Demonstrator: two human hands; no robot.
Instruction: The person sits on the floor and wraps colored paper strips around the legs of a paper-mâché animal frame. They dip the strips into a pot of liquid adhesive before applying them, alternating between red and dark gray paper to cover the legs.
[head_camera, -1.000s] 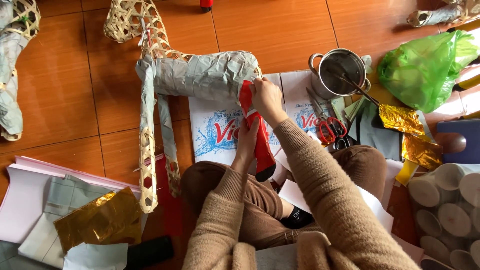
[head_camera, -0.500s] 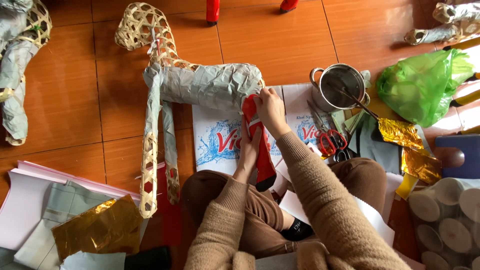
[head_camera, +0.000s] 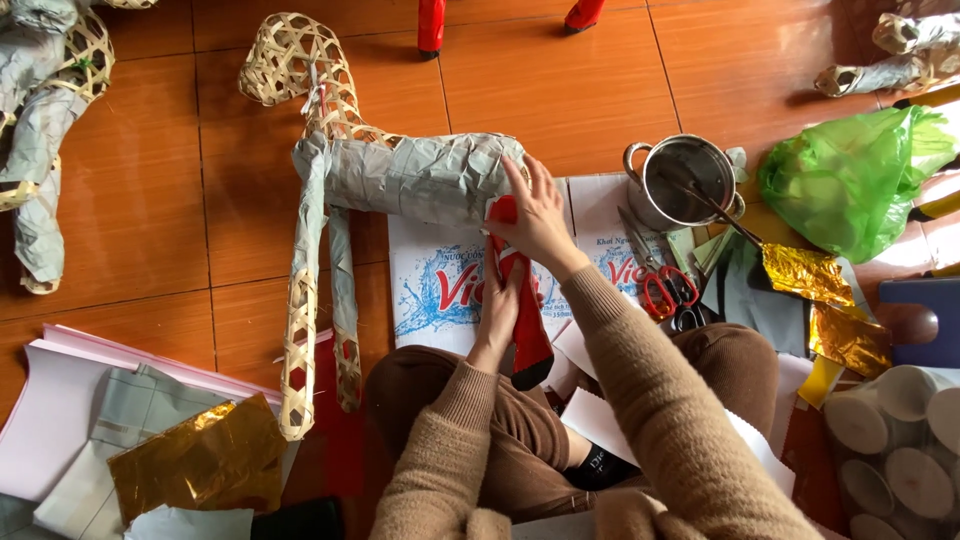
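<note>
A woven horse frame (head_camera: 400, 180) wrapped in grey paper lies on the floor, its red-covered hind leg (head_camera: 525, 315) running near-to-far. The left hand (head_camera: 500, 300) lies flat along that leg — the right hand (head_camera: 535, 220), fingers spread, presses the leg's far end, gripping nothing; scissors (head_camera: 665, 290) lie right.

Orange-brown floor tiles (head_camera: 130, 230) with dark grout lines, glossy, daylight glare at right edge; no walls or windows visible.
</note>
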